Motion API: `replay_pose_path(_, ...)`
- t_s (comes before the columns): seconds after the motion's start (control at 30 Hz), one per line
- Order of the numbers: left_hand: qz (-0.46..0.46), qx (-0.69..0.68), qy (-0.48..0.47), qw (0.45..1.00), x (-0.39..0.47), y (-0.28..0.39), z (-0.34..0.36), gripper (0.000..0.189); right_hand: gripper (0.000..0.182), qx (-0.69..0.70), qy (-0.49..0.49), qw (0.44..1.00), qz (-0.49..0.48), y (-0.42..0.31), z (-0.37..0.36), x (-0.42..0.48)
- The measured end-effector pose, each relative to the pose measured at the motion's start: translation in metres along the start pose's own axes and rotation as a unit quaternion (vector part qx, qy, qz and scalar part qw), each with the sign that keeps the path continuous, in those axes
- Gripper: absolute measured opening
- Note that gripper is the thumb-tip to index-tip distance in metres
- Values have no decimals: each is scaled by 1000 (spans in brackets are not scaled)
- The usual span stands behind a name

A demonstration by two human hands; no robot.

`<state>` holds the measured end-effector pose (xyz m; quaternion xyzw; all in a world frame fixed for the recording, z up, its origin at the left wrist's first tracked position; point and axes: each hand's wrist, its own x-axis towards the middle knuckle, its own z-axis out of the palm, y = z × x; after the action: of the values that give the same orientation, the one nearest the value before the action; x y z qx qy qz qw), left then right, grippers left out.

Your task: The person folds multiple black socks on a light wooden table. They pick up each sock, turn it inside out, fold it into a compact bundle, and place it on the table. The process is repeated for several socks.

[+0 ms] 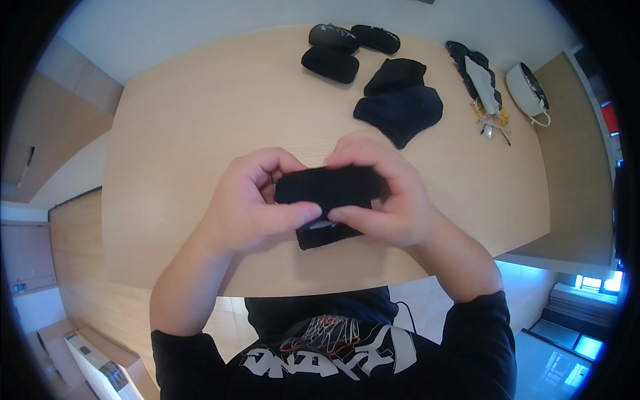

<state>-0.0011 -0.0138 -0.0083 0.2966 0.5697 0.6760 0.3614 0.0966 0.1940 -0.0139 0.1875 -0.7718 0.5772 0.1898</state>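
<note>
A folded bundle of black knit fabric (327, 185), seemingly socks, is held between both hands just above the table's front half. My left hand (255, 200) grips its left end, with the thumb pressed on the near side. Around the right end curls my right hand (387, 192), its thumb close to the left thumb. A lower black flap (327, 236) with a pale mark hangs out below the thumbs. Beyond my right hand, a dark navy sock (400, 112) lies flat, touching a black sock (397, 76) behind it. Fingertips behind the bundle are partly hidden.
Black folded bundles sit at the table's back: one in front (330, 65), one behind it (332, 37), another to the right (376, 39). Black items (470, 60), a white cloth or paper (482, 82), yellowish clear packaging (492, 120) and a white handled vessel (525, 92) are at right.
</note>
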Motion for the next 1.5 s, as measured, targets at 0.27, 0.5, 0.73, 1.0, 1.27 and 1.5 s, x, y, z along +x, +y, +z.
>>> replay_pose_path(0.27, -96, -225, 26, 969, 6, -3, -1, 19, 42, -347, 17, 911, -221, 0, 1, 3)
replay_pose_path(0.5, 1, -16, 110, 994, 8, -16, 6, 20, 22, -332, -23, 920, -207, -5, 1, 5)
replay_pose_path(0.73, 20, 169, 46, 984, 2, -12, 12, 18, 27, -150, -63, 981, -105, 10, 0, 3)
replay_pose_path(1.0, 110, 88, 67, 988, -9, -24, 32, 17, 22, 98, 44, 993, 40, 10, 8, -1)
replay_pose_path(1.27, 207, 236, 21, 949, -18, -17, 32, 22, 20, 39, 65, 997, -21, 6, 10, -4)
replay_pose_path(1.5, 282, 325, 135, 892, -7, -33, 39, 30, 15, -26, 98, 995, -13, -2, 19, -1)
